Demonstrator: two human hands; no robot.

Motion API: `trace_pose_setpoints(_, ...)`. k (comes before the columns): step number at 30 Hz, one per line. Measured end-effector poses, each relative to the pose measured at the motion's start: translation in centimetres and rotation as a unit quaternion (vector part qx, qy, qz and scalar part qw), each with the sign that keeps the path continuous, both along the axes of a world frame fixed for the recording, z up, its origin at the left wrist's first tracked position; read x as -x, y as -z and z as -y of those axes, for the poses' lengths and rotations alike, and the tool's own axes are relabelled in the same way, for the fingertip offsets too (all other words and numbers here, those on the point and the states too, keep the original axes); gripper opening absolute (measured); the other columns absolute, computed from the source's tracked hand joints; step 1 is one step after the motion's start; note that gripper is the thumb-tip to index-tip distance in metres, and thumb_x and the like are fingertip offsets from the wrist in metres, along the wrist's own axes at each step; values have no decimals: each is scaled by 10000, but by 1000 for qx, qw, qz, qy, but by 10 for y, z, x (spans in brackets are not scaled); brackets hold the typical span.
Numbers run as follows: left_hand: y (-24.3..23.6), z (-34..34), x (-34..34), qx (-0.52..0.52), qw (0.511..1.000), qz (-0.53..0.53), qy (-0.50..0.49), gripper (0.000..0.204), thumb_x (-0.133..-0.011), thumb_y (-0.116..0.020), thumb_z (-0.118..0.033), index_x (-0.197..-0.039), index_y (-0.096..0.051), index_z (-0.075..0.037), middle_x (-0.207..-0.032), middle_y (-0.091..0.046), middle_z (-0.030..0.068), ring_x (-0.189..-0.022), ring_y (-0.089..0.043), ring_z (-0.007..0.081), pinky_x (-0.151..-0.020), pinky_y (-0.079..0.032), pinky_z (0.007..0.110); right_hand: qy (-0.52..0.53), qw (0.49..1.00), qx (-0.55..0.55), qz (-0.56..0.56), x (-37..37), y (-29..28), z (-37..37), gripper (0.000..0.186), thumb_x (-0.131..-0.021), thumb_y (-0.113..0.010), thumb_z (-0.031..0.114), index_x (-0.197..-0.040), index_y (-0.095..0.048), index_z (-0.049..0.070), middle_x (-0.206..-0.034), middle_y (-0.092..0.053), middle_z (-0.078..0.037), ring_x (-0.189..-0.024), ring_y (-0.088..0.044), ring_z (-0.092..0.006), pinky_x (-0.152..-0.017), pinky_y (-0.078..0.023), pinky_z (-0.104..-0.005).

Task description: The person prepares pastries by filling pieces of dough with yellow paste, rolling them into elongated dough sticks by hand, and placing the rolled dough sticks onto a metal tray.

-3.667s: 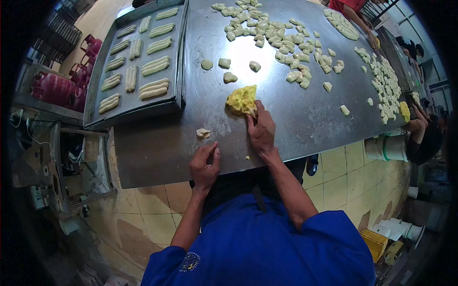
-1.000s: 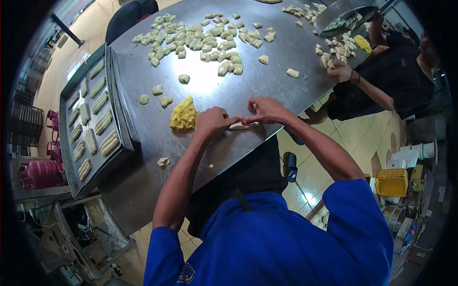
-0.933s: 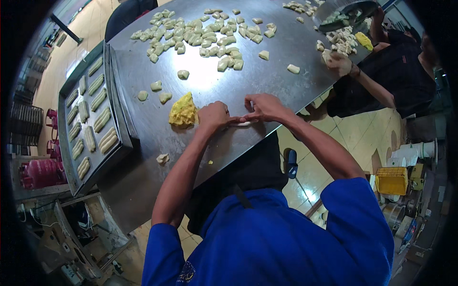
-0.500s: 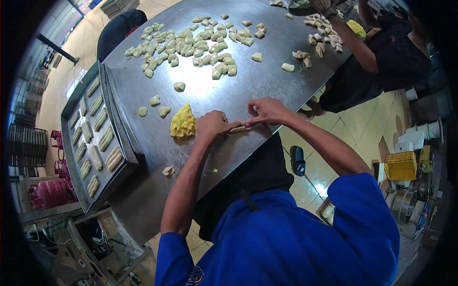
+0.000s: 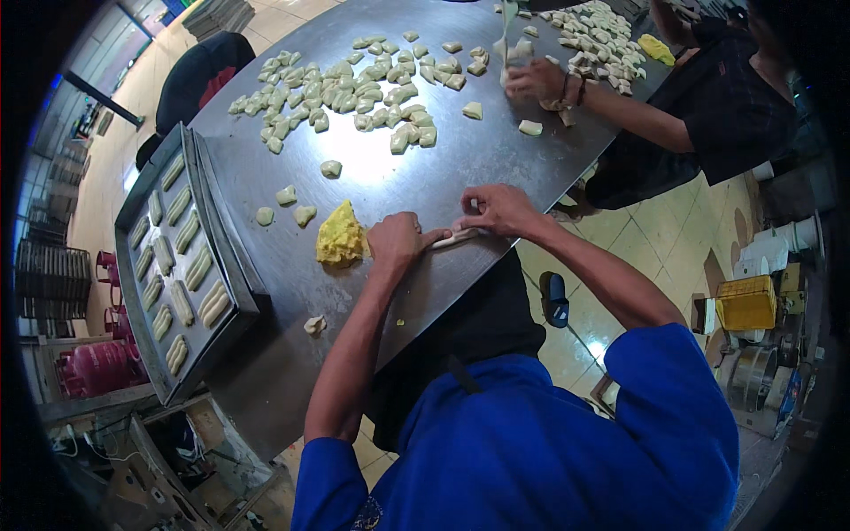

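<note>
A thin pale dough strip (image 5: 454,239) lies on the steel table near its front edge. My left hand (image 5: 396,241) has curled fingers, and its thumb presses on the strip's left end. My right hand (image 5: 502,212) pinches at the other end, fingertips bent down onto the dough. Left of my left hand sits a yellow lump of filling (image 5: 340,235). A small scrap of dough (image 5: 314,325) rests nearer to me. Several flattened dough pieces (image 5: 305,215) lie just beyond the filling.
Many cut dough pieces (image 5: 354,88) cover the table's far part. At the left, a metal tray (image 5: 235,265) holds rows of shaped dough strips. Across the table's right side, a co-worker's hand (image 5: 534,81) holds a scraper-like blade near more dough pieces (image 5: 602,40). A slipper (image 5: 555,299) lies on the tiled floor.
The dough strip between my hands shows more, with my hands almost in place. The co-worker's arm has come down and leftward over the table with the blade.
</note>
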State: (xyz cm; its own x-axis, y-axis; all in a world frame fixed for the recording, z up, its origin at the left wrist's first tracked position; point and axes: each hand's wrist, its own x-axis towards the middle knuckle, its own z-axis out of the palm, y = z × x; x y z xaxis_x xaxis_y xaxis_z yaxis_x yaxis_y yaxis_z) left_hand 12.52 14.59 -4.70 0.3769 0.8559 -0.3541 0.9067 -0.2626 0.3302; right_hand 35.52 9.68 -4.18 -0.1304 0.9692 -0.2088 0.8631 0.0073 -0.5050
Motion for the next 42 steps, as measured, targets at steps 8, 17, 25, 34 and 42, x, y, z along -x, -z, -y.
trace_pose_setpoints(8, 0, 0, 9, 6, 999, 36, 15, 741, -694, -732, -805, -833, -762, -79, -831, -748, 125, -752, -718, 302, -694, -545, 427, -9, 999, -41, -1, -2, 12, -1, 550, -780, -749, 660, -956, -678, 143, -853, -714, -87, -821, -694, -305, -714, -512, -448)
trace_pose_setpoints(17, 4, -9, 4, -28, 999, -12, -10, 743, -688, -730, -804, -860, -774, -82, -850, -755, 129, -783, -727, 296, -715, -548, 431, -18, 998, -52, 21, 2, 9, -5, 553, -757, -764, 666, -917, -675, 144, -793, -699, -92, -787, -690, -310, -683, -499, -449)
trace_pose_setpoints(25, 8, -6, 10, -32, 999, 42, -12, 671, -720, -740, -757, -836, -768, -97, -820, -749, 127, -805, -739, 310, -712, -546, 461, -4, 999, -31, 25, 10, -2, -8, 474, -782, -788, 575, -877, -673, 124, -821, -720, -105, -800, -700, -301, -697, -513, -449)
trace_pose_setpoints(34, 4, 21, 16, -92, 961, 240, -98, 603, -811, -743, -641, -926, -750, -49, -857, -739, 169, -759, -715, 330, -681, -524, 467, -16, 974, -215, -66, 5, 11, -79, 389, -855, -780, 425, -1029, -750, 79, -883, -717, -148, -758, -664, -335, -722, -510, -431)
trace_pose_setpoints(42, -36, 139, 75, -12, 908, 371, -193, 331, -903, -779, -374, -991, -753, -56, -734, -671, 101, -659, -629, 183, -615, -494, 343, -175, 913, -334, 157, 63, 6, -168, 183, -946, -606, 182, -1083, -706, 114, -1198, -672, -109, -1011, -646, -375, -875, -533, -470)
